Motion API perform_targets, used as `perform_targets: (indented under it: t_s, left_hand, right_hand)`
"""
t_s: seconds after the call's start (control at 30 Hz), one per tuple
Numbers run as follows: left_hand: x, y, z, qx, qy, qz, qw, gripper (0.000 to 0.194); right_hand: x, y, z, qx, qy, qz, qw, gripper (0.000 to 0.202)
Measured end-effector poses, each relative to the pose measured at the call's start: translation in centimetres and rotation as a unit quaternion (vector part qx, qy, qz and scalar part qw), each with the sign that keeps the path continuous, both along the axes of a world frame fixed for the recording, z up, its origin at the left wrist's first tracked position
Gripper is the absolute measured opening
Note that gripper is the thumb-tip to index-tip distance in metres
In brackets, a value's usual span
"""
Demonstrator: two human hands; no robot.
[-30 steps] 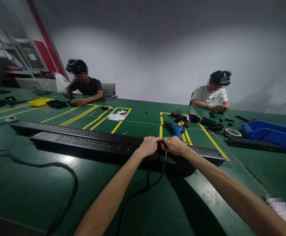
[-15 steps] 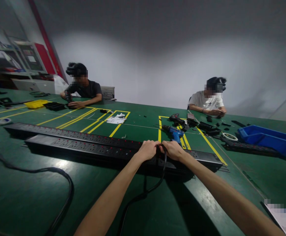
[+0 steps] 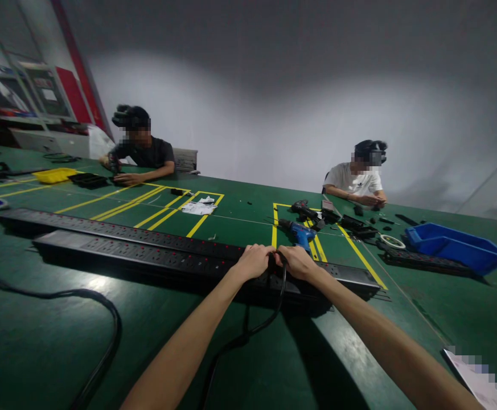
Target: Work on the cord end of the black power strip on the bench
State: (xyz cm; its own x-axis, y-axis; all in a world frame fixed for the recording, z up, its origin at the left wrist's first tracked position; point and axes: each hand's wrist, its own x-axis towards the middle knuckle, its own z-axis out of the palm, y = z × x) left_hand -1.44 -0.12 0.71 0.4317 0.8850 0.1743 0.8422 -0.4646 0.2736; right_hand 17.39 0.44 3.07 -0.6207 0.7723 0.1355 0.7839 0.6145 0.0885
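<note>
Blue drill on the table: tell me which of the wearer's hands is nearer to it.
Right. The right hand grips the black cable just in front of the blue drill; the left hand sits farther to the drill's left.

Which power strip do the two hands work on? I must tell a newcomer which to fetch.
On the green table, two long black power strips lie side by side in front of the person. It is the nearer power strip, where the left hand and right hand meet. Only this one has a black cable running from it toward the camera.

Assembly workshop: taped green workbench (image 3: 103,319), power drill (image 3: 299,232), parts bin (image 3: 457,247).
</note>
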Motion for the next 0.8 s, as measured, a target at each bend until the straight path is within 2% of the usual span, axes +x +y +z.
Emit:
perform_targets:
  t_s: [0.27,0.4,0.57,0.8]
  left_hand:
    - [-0.2,0.0,-0.2,0.013,-0.012,-0.007,1.0,0.043]
    - [-0.2,-0.1,-0.2,0.01,-0.01,-0.006,1.0,0.041]
    - [-0.2,-0.1,-0.2,0.008,-0.022,-0.008,1.0,0.042]
    - [-0.1,-0.1,-0.3,0.012,-0.018,-0.004,1.0,0.041]
  right_hand:
    - [-0.3,-0.1,0.4,0.021,-0.113,0.016,0.993,0.031]
    - [-0.6,-0.3,0.7,0.019,-0.092,-0.021,0.995,0.036]
    - [-0.8,-0.5,1.2,0.01,-0.086,-0.075,0.993,0.054]
    - [-0.7,-0.3,0.4,0.017,-0.054,-0.105,0.993,0.055]
